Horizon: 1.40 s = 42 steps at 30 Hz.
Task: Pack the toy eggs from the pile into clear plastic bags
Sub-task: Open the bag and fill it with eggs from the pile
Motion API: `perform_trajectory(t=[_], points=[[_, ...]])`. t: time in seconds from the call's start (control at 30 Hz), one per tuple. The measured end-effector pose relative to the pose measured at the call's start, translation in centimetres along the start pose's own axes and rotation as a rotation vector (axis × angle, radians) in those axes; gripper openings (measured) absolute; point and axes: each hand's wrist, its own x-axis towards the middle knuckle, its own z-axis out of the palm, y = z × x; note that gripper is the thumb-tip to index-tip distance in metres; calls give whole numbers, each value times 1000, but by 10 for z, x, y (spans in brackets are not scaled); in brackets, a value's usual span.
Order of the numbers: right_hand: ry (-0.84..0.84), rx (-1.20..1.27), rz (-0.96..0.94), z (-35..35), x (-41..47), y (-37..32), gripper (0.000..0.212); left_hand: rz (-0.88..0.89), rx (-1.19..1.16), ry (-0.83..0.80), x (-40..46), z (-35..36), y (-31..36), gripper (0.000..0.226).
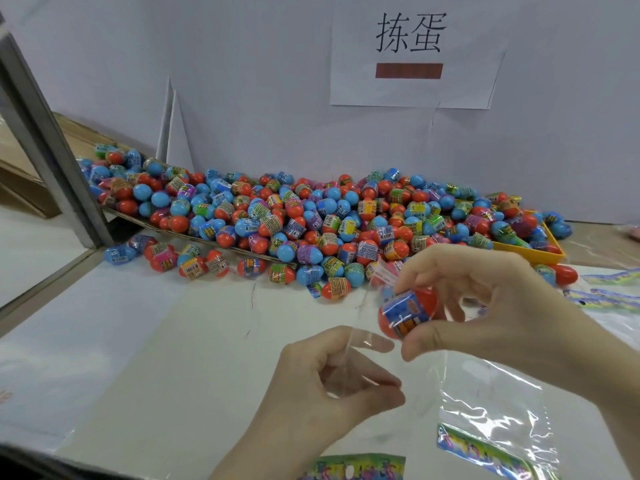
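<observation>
Mid-pack: one egg held at the mouth of a clear bag, in front of the pile.

Right hand [491, 306] grips an orange toy egg [407, 315] with a blue label between thumb and fingertips, just in front of the pile [311, 220] that runs along the white wall. Left hand [325, 386], nearer the camera than the pile, pinches the thin edge of a clear plastic bag [491, 410], its fingers curled round the film. The bag's opening is hard to make out, so I cannot tell how wide it gapes. The likely slip: the film clings shut or folds, the egg catches the rim and drops onto the white table [156, 341], rolling back toward the pile. A loose pinch could also let the bag slide free.
</observation>
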Motion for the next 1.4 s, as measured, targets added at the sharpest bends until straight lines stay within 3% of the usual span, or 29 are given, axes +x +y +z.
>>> perform_trajectory(t=[0.23, 0.37, 0.47, 0.67, 0.87, 0.97, 1.13, 1.23, 1.3, 1.4], points=[[-68, -76, 40, 7, -1, 1, 37, -61, -69, -44, 3, 5, 0, 25], [-45, -204, 79, 14, -3, 5, 49, -109, -158, -68, 5, 10, -2, 37], [27, -242, 66, 21, -8, 7, 46, -120, -162, -42, 7, 12, -8, 43], [126, -103, 57, 37, -15, 15, 35, -125, -115, -25, 11, 16, -20, 42], [-53, -32, 141, 34, -14, 21, 53, -69, 27, -56, 12, 13, -25, 45], [-66, 34, 124, 35, -16, 22, 35, -77, 38, -46, 12, 13, -28, 26], [-58, 74, 121, 39, -18, 24, 27, -18, 63, -65, 14, 13, -29, 25], [-63, 16, 89, 40, -16, 23, 21, -30, 37, -85, 14, 15, -28, 32], [-28, -14, 92, 40, -16, 24, 30, -47, 2, -82, 13, 14, -29, 41], [72, -37, 125, 40, -17, 26, 26, -151, -166, -18, 12, 10, -34, 61]])
